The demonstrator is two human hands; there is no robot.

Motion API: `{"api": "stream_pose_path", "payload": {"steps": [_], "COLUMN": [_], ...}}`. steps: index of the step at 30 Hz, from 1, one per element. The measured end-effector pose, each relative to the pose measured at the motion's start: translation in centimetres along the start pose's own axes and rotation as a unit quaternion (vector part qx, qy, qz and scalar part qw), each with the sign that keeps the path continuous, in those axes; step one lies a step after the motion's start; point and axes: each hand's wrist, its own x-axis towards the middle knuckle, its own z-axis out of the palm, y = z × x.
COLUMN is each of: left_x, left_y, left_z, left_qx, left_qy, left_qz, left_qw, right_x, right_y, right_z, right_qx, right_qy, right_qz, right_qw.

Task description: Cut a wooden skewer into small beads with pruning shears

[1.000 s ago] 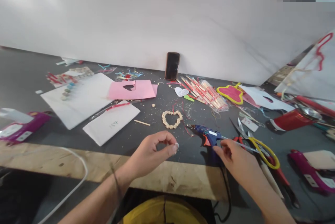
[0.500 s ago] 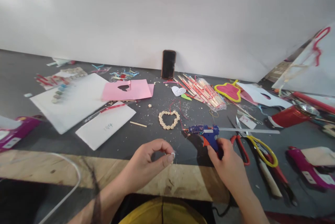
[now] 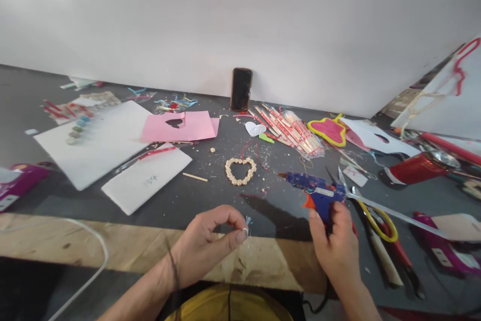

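My right hand point(image 3: 336, 246) is wrapped around the handle of a blue hot glue gun point(image 3: 315, 188), its nozzle pointing left and a long clear glue stick point(image 3: 402, 216) jutting out of its back. At the table's front edge, my left hand point(image 3: 216, 243) pinches a tiny white piece with thin bluish strands point(image 3: 248, 221) between thumb and forefinger; its exact kind is too small to make out. Between and beyond the hands lies a heart-shaped ring of pale beads or kernels point(image 3: 240, 182), with a red thread running from its top.
Scissors with a yellow handle point(image 3: 389, 233) and other tools lie at right, near a red can point(image 3: 423, 167). A phone point(image 3: 241, 89) leans against the white board. Wrapped sticks point(image 3: 289, 128), pink paper point(image 3: 203, 125), white foam sheets point(image 3: 126, 153) and a yellow-edged pink shape point(image 3: 327, 132) lie further back.
My right hand has lifted the glue gun and moved it to the right, tilting the glue stick downward. My left hand keeps its pinch, nearly in place. The view has shifted slightly.
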Motion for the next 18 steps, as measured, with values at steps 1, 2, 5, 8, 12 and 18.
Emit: {"api": "stream_pose_path", "payload": {"steps": [1,2,5,8,12,18], "left_x": [-0.2,-0.4,-1.2,-1.8,-1.8,-1.6], "left_y": [0.2,0.5,1.2,1.6,1.3,0.5], "left_z": [0.0,0.0,0.0,0.2,0.7,0.8], "left_qx": [-0.028,-0.071,-0.248,-0.341,-0.307,-0.286], "left_qy": [-0.009,-0.023,-0.093,-0.15,-0.154,-0.142], "left_qz": [-0.004,-0.01,-0.02,-0.013,-0.042,-0.062], "left_qw": [1.0,0.997,0.964,0.928,0.938,0.946], "right_x": [0.5,1.2,3.3,4.5,4.2,3.7], "right_y": [0.1,0.3,1.1,2.0,2.6,1.2], "right_z": [-0.3,-0.7,-1.7,-1.7,-1.1,-1.8], "right_qx": [-0.004,-0.003,0.053,0.192,0.338,0.535], "right_qy": [-0.011,-0.017,-0.063,-0.123,-0.113,-0.065], "right_qz": [0.0,0.006,0.058,0.144,0.214,0.301], "right_qw": [1.0,1.0,0.995,0.963,0.909,0.787]}}
